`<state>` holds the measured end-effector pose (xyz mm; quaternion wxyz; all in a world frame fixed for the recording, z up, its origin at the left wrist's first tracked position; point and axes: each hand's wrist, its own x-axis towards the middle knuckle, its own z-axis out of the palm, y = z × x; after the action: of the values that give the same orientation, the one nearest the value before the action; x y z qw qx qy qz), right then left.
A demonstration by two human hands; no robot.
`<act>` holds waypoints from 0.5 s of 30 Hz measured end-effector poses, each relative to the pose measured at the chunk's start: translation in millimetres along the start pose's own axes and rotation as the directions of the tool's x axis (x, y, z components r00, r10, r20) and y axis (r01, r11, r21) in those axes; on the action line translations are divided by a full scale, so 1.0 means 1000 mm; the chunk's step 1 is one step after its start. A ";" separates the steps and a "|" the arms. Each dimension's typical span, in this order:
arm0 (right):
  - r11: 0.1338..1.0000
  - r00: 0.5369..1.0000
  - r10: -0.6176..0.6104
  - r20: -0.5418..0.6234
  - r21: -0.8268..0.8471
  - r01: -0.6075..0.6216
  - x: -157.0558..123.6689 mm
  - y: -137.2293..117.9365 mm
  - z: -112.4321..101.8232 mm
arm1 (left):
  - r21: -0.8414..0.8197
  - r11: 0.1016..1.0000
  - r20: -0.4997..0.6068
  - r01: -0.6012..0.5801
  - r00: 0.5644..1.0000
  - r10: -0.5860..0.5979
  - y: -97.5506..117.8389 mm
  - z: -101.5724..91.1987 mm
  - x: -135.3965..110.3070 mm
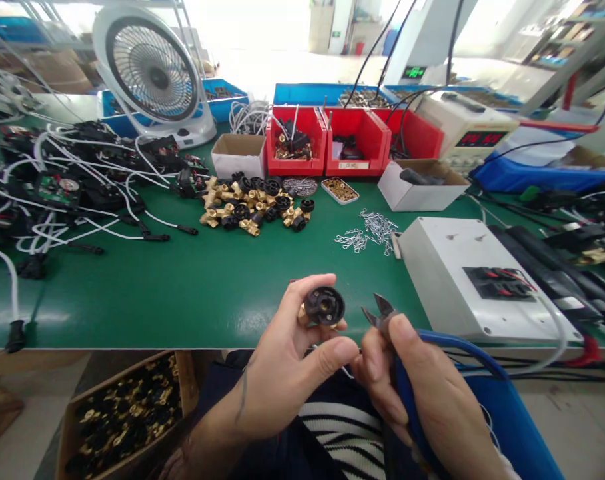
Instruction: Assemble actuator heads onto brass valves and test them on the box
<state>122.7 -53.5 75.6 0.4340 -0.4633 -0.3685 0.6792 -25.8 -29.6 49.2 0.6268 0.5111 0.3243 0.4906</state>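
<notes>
My left hand (287, 347) is closed around a brass fitting with a round black cap (324, 305), held up over the near edge of the green table (192, 287). A thin wire shows under my left thumb. Just to its right, my right hand (417, 393) grips blue-handled cutters (378, 312); their small jaws are slightly parted and point toward the fitting. A pile of the same brass and black fittings (255, 203) lies at mid-table. Loose wire clips (370, 232) are scattered to the right of it.
A white fan (150, 70) stands at back left beside tangled white cables and black parts (67, 187). Red bins (327, 140), cardboard boxes (417, 187) and a white box with red-black terminals (477, 280) sit right. A carton of fittings (125, 413) is below the table edge.
</notes>
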 end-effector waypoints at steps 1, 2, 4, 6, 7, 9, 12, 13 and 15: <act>1.000 1.000 0.004 0.008 0.015 -0.004 -0.001 0.000 -0.001 | 0.001 1.000 -0.019 -0.022 1.000 0.022 -0.002 0.001 -0.001; 1.000 1.000 0.008 0.020 0.019 -0.008 -0.001 0.001 0.000 | 0.025 0.998 -0.046 -0.062 0.997 0.063 -0.004 0.002 -0.001; 1.000 0.998 0.018 0.064 0.015 -0.019 -0.002 0.002 0.001 | 0.114 0.981 -0.099 -0.160 0.980 0.171 -0.008 0.004 -0.001; 0.999 0.994 0.031 0.102 0.010 -0.032 -0.002 0.004 0.004 | 0.220 0.943 -0.132 -0.251 0.950 0.284 -0.012 0.005 -0.001; 0.999 0.993 0.036 0.116 0.014 -0.038 -0.002 0.006 0.005 | 0.271 0.918 -0.137 -0.288 0.933 0.333 -0.014 0.006 -0.001; 0.998 0.989 0.041 0.143 0.044 -0.048 -0.002 0.008 0.006 | 0.358 0.868 -0.138 -0.344 0.900 0.413 -0.016 0.006 0.000; 0.996 0.985 0.053 0.163 0.069 -0.065 -0.003 0.008 0.008 | 0.434 0.809 -0.130 -0.396 0.861 0.492 -0.018 0.004 0.001; 0.995 0.985 0.056 0.164 0.068 -0.067 -0.003 0.007 0.008 | 0.444 0.796 -0.126 -0.410 0.851 0.509 -0.018 0.004 0.002; 0.995 0.984 0.064 0.164 0.064 -0.075 -0.004 0.006 0.008 | 0.450 0.781 -0.113 -0.433 0.840 0.530 -0.019 0.002 0.002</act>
<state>113.9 -59.8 73.9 0.3945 -0.4037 -0.3623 0.7417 -17.5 -28.1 31.8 0.3163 0.6349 0.3480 0.6130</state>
